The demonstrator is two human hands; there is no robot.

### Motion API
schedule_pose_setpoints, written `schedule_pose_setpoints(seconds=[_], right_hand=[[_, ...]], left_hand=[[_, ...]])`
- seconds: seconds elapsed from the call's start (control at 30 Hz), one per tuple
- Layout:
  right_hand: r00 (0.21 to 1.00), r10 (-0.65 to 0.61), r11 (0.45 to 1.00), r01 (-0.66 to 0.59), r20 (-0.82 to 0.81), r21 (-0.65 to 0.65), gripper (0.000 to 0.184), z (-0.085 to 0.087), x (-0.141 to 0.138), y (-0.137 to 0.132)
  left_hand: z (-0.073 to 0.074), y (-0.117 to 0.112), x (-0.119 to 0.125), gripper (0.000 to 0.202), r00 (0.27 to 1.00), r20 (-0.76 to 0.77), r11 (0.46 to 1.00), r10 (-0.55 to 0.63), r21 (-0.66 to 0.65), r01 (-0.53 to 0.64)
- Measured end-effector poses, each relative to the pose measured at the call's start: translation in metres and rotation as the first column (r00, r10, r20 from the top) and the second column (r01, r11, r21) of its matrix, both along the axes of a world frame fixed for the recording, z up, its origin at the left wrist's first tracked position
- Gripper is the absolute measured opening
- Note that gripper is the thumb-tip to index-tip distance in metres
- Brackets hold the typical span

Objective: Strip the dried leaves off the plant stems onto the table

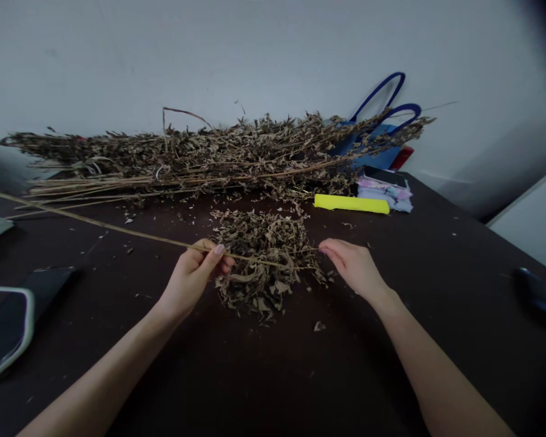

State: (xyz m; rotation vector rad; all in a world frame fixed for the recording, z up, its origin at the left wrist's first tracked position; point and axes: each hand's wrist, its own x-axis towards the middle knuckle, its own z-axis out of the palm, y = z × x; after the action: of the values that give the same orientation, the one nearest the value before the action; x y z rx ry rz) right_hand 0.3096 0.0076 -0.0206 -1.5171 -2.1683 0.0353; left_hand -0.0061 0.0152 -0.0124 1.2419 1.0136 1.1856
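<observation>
Dried stem (118, 228), long and tan, is pinched in the left hand (195, 270), the right hand (352, 266) narrowed, its hold unclear.

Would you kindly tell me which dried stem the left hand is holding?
The long stem reaching over the leaf pile, pinched by the left hand; other stems lie near the wall.

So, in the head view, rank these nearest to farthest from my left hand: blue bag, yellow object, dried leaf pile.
1. Dried leaf pile: right beside the left hand, on its right.
2. Yellow object: farther right, beyond the pile.
3. Blue bag: back right, near the wall.
</observation>
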Motion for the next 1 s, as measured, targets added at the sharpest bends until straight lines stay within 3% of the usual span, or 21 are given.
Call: schedule_pose_setpoints(seconds=[0.13, 0.23, 0.33, 0.43, 0.53, 0.63, 0.73, 0.8, 0.9, 1.0], right_hand=[[0.989, -0.144, 0.988, 0.146, -0.032, 0.041, 0.023, 0.005, 0.003, -0.001], [0.940, -0.178, 0.984, 0.170, -0.292, -0.055, 0.027, 0.005, 0.004, -0.001], [0.770, -0.218, 0.951, 0.028, -0.600, -0.309, 0.038, 0.002, -0.002, -0.001], [0.641, -0.261, 0.883, -0.144, -0.721, -0.447, 0.042, -0.001, -0.010, -0.001], [0.572, -0.262, 0.912, -0.115, -0.777, -0.393, 0.038, -0.001, -0.015, -0.001], [0.509, -0.224, 0.969, 0.023, -0.831, -0.247, 0.031, 0.004, -0.018, -0.004], [0.526, -0.173, 0.977, 0.196, -0.833, -0.079, 0.024, 0.014, -0.024, -0.013], [0.565, -0.151, 0.973, 0.232, -0.811, -0.020, 0.022, 0.022, -0.032, -0.022], [0.542, -0.111, 0.993, 0.028, -0.833, -0.114, 0.021, 0.030, -0.048, -0.038], [0.495, -0.122, 0.913, -0.284, -0.860, -0.292, 0.025, 0.027, -0.066, -0.050]], left_hand=[[0.007, 0.001, -0.001, 0.015, 0.999, 0.044, 1.000, 0.026, -0.015, -0.025], [0.010, 0.002, -0.003, 0.016, 0.995, 0.063, 0.997, 0.078, -0.013, -0.077], [0.011, 0.004, -0.003, 0.016, 0.991, 0.093, 0.995, 0.098, -0.010, -0.098], [0.010, 0.004, -0.002, 0.014, 0.989, 0.117, 0.996, 0.087, -0.034, -0.084], [0.009, 0.003, 0.000, 0.014, 0.989, 0.115, 0.996, 0.090, -0.032, -0.087], [0.009, 0.002, 0.001, 0.015, 0.990, 0.115, 0.997, 0.081, -0.015, -0.079], [0.007, -0.001, 0.003, 0.014, 0.994, 0.101, 0.999, 0.045, -0.017, -0.044], [0.006, -0.002, 0.005, 0.014, 0.995, 0.095, 1.000, 0.025, -0.021, -0.023], [0.003, -0.004, 0.008, 0.013, 0.996, 0.089, 1.000, 0.008, -0.008, -0.007], [0.002, -0.005, 0.009, 0.011, 0.996, 0.089, 1.000, -0.008, 0.008, 0.007]])
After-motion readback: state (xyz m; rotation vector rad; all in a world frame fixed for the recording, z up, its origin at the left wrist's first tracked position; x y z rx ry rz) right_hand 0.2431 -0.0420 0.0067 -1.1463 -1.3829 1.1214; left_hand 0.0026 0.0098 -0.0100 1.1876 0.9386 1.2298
